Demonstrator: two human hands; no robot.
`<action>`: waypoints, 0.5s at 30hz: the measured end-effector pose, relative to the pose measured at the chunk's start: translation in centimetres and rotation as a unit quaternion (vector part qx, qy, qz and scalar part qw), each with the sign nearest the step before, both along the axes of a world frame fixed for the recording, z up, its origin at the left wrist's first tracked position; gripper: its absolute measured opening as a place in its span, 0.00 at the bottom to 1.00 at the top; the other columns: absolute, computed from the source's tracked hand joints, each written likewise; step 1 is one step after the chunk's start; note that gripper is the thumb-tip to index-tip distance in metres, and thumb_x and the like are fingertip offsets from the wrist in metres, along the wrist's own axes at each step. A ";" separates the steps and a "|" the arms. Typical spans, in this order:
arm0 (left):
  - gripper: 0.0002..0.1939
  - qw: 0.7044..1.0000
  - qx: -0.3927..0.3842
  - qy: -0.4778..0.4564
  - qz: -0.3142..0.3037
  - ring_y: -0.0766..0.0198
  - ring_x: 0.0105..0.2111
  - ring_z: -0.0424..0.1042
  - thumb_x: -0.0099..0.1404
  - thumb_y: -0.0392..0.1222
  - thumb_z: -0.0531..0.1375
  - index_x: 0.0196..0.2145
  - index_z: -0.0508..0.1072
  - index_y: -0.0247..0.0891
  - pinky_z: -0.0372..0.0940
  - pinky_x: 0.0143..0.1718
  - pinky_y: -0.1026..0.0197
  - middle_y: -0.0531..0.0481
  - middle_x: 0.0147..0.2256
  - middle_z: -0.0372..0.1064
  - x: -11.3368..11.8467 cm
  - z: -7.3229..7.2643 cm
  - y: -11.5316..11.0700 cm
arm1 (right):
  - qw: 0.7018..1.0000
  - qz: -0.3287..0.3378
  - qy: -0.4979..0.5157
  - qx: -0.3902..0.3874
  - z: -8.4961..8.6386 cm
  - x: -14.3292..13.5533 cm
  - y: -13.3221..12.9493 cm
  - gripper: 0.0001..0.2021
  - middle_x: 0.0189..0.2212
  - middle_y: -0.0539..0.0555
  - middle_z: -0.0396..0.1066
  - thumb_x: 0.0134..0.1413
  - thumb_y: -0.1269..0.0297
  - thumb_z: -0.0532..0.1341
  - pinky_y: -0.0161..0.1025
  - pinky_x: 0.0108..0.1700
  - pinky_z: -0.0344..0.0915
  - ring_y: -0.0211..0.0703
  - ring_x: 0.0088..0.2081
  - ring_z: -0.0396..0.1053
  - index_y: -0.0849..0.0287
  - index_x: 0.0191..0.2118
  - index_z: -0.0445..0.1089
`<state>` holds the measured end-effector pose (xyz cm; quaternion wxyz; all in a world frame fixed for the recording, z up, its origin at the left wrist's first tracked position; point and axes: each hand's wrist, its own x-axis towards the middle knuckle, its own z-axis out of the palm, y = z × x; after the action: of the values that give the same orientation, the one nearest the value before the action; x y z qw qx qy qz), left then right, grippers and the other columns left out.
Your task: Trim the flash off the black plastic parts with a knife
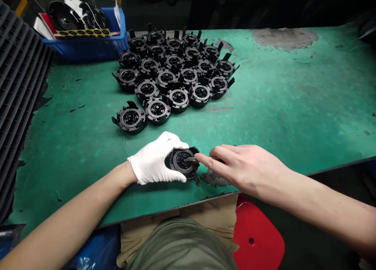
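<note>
White-gloved left hand clamped on the rim of a round black plastic part — located above the worn green tabletop. Bare right hand closed on a slim metallic blade — tip at the part's centre.

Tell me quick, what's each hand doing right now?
Left hand: gloved, closed around a black round part.
Right hand: bare, closed on a thin tool, its tip over the part's middle.
</note>
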<state>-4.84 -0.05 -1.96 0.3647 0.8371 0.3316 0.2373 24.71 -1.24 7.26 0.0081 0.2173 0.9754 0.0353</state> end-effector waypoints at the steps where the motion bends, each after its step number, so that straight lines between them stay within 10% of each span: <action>1: 0.45 1.000 -0.002 0.001 -0.001 0.47 0.53 0.72 0.55 0.70 0.75 0.62 0.73 0.43 0.74 0.54 0.45 0.41 0.50 0.71 0.0 0.0 0.0 | 1.000 0.008 -0.007 0.005 0.1 0.0 0.0 0.21 0.33 0.52 0.70 0.69 0.76 0.57 0.41 0.29 0.56 0.42 0.30 0.70 0.65 0.65 0.68; 15: 0.45 1.000 -0.019 0.003 0.004 0.45 0.55 0.72 0.54 0.69 0.76 0.61 0.73 0.43 0.74 0.56 0.43 0.40 0.51 0.71 0.0 0.1 0.0 | 1.000 0.023 -0.001 0.014 0.8 -0.5 0.4 0.19 0.32 0.52 0.70 0.71 0.75 0.55 0.39 0.30 0.59 0.42 0.29 0.69 0.66 0.64 0.70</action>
<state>-4.85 -0.06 -1.87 0.3790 0.8293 0.3403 0.2299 24.25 -0.80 8.04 0.0052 0.1948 0.9796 0.0489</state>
